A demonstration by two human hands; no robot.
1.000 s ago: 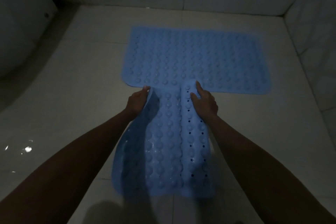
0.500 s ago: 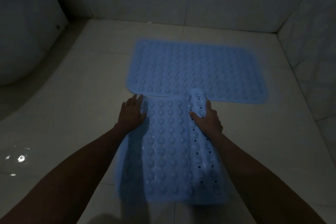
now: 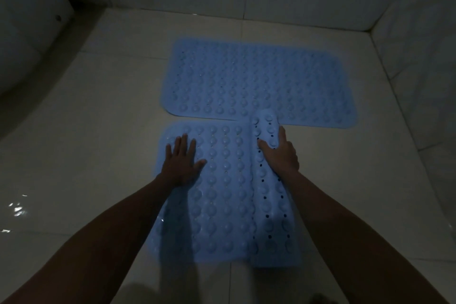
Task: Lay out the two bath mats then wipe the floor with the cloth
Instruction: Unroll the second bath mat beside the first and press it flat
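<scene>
Second mat half unrolled, right edge not yet flat.

You had the first bath mat (image 3: 261, 81) lying flat on the floor (image 3: 98, 131), just beyond both hands. The second bath mat (image 3: 222, 192) lay lengthwise under your forearms, its far end touching or nearly touching the first. Your left hand (image 3: 181, 163) had an open grip, palm and spread fingers pressed flat on the mat's left part. Your right hand (image 3: 280, 153) had its grip closed over the curled right edge (image 3: 265, 126), which stood up as a fold running toward you and overlapped the first mat at its far tip. In my judgement, you should have kept the left palm planted as an anchor, rolled the fold outward to the right, then pressed along it so the suction cups seat. No cloth was in view.
</scene>
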